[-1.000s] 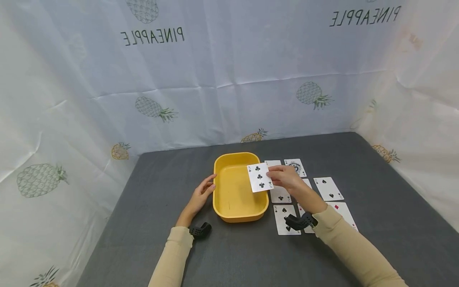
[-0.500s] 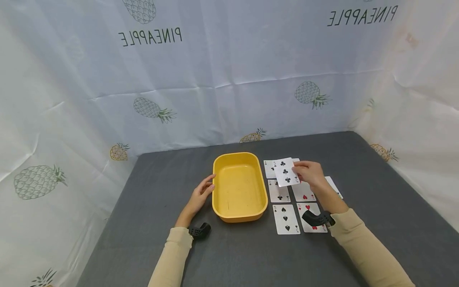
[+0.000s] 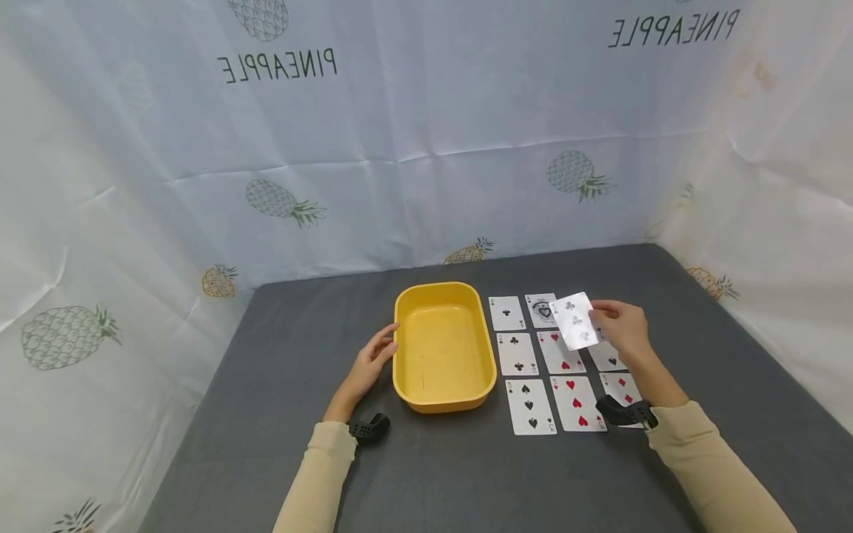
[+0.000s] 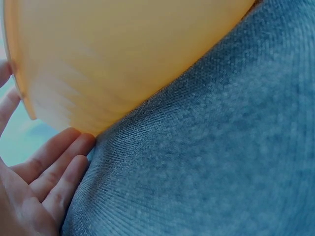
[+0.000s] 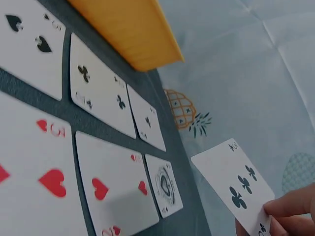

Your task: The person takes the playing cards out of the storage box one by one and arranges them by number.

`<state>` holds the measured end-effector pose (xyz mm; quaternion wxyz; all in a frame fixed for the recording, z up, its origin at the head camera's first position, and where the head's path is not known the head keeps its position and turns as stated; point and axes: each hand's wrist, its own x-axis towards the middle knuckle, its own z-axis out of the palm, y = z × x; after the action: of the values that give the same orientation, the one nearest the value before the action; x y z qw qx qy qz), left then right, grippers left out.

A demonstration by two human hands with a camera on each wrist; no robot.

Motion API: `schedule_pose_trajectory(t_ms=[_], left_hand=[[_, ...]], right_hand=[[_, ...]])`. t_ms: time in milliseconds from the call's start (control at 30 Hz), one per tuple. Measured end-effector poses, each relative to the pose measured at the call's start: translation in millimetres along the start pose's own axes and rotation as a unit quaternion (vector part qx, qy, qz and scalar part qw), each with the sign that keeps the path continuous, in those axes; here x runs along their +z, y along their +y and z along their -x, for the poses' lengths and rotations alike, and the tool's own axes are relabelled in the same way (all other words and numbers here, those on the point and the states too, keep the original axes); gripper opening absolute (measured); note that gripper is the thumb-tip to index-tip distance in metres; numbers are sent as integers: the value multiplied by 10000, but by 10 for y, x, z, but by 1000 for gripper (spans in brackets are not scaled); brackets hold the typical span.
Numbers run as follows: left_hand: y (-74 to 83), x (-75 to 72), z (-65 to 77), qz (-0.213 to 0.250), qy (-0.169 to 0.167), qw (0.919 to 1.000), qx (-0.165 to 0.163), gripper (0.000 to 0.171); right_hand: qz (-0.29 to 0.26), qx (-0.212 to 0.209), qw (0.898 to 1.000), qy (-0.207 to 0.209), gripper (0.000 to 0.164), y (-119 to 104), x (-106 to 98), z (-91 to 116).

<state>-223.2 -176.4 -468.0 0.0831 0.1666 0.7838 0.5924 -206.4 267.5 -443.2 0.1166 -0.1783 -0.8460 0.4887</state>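
Note:
My right hand (image 3: 620,326) pinches a three of clubs (image 3: 574,321) at its edge between thumb and fingers. The card is raised and tilted over the back right of the laid-out cards, overlapping the two of spades (image 3: 608,360) in the head view. In the right wrist view its face (image 5: 238,184) shows three clubs. On the left, my left hand (image 3: 365,363) touches the side of a yellow plastic tray (image 3: 445,348). The left wrist view shows straight fingers (image 4: 59,172) against the tray's outer wall (image 4: 108,64), with others up by its rim.
Face-up cards lie in rows right of the tray: an ace of clubs (image 3: 508,314), an ornate black ace (image 3: 541,311), a two of clubs (image 3: 517,355), a two of hearts (image 3: 562,352), then threes in front. A pineapple-print curtain (image 3: 426,200) stands behind the dark table (image 3: 426,474).
My right hand has carried the three of clubs rightward from over the tray, across the cards, to the back right. My left hand stays at the tray.

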Motion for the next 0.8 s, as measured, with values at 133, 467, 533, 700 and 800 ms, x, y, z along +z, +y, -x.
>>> schedule_pose_trajectory(t_ms=[133,467,533,700,800], left_hand=[[-2,-7,3,-6,4,10000,-24,49],[11,-1,3,11,16,10000,2,49],[13,0,2,5,19,10000,30,49],[20,2,-3,50,22,10000,35,49],[20,6,-9,105,45,9999,14,49]], right_hand=[[260,-126,9992,263,37,-28,-114,89],[659,275,9967,387,42,205,-490,112],[693,377,9960,427,42,282,-579,96],[499,539,9957,566,46,499,-804,49],[276,466,9962,677,41,565,-910,91]])
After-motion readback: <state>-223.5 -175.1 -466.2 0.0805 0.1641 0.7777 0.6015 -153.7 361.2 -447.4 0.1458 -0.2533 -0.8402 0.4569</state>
